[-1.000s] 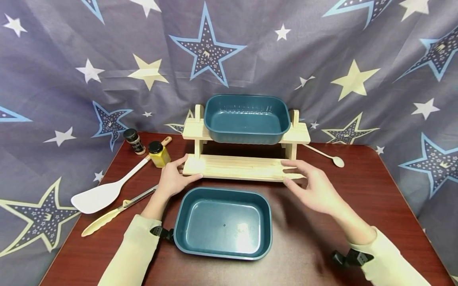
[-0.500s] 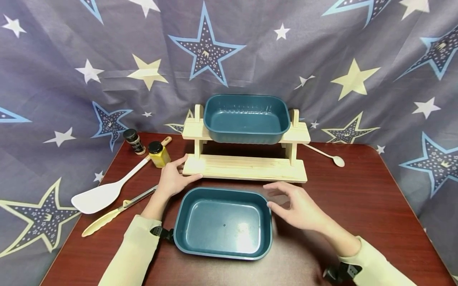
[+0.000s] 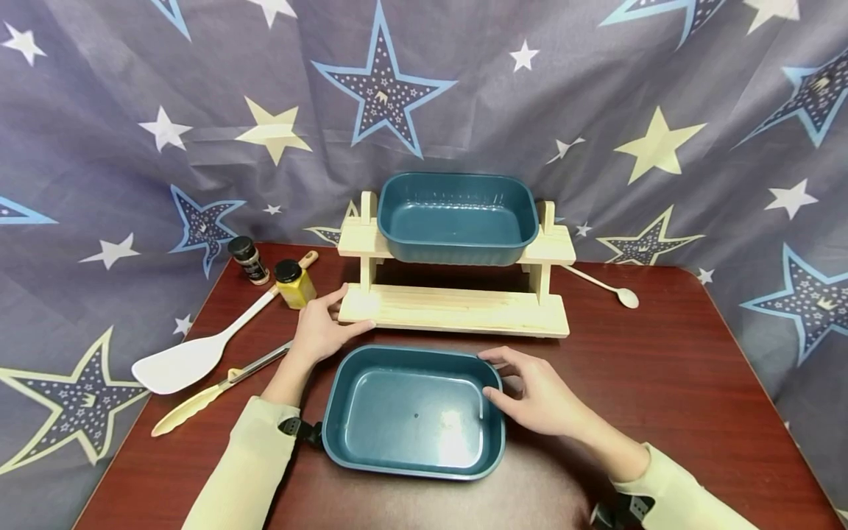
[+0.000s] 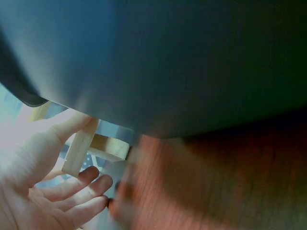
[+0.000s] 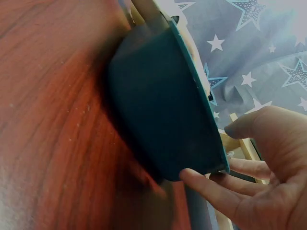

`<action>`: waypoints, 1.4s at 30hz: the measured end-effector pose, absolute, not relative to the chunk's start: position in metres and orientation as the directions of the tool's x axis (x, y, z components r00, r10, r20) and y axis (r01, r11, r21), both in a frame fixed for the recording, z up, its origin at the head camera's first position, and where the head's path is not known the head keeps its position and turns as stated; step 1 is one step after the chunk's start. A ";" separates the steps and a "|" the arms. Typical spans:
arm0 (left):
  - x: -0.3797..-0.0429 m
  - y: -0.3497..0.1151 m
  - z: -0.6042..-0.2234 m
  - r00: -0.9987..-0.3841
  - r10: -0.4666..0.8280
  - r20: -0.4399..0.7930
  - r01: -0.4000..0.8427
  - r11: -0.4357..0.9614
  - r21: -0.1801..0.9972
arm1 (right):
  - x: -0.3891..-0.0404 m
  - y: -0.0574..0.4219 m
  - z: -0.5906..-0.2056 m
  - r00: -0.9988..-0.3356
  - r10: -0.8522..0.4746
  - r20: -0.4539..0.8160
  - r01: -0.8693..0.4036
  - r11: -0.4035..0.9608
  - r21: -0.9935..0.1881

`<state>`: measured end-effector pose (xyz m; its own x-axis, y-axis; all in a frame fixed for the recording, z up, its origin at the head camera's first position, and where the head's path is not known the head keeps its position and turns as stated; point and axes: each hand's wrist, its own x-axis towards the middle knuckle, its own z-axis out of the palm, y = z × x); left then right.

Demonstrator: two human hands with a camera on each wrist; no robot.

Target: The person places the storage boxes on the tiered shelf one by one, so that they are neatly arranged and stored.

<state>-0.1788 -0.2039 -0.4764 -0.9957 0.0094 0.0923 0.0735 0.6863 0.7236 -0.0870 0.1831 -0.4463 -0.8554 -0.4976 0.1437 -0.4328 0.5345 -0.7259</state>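
A two-tier wooden rack [image 3: 457, 309] stands at the back of the table, with a blue plastic bin [image 3: 457, 221] on its upper shelf. My left hand [image 3: 319, 327] grips the left end of the lower shelf, thumb along the front edge; the left wrist view shows the board between thumb and fingers. In front of the rack lies a second blue bin [image 3: 414, 412]. At its back right corner is my right hand [image 3: 539, 394], thumb over the inside of the rim. In the right wrist view, fingers [image 5: 206, 189] of that hand touch the outer wall.
On the left lie a white spatula [image 3: 182, 364] and tongs [image 3: 199, 407], near a yellow-filled jar [image 3: 296, 287] and a dark-capped spice jar [image 3: 249, 261]. A small spoon [image 3: 626, 297] lies right of the rack. A star-patterned cloth [image 3: 477, 88] hangs behind.
My right hand has left the right end of the lower shelf and come down and left to the front bin's rim. The left hand stays on the rack.
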 end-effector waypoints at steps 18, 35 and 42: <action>-0.176 -0.206 -0.479 -0.995 0.011 0.095 0.077 0.681 0.728 | -0.082 0.172 -0.460 -0.885 -0.428 0.185 -0.411 0.527 -0.744; -0.180 -0.208 -0.478 -0.996 -0.005 0.085 0.058 0.683 0.728 | -0.099 0.201 -0.438 -0.921 -0.297 0.251 -0.379 0.534 -0.756; -0.182 -0.207 -0.479 -0.996 0.000 0.092 0.068 0.677 0.733 | -0.113 0.217 -0.423 -0.929 -0.253 0.269 -0.368 0.555 -0.747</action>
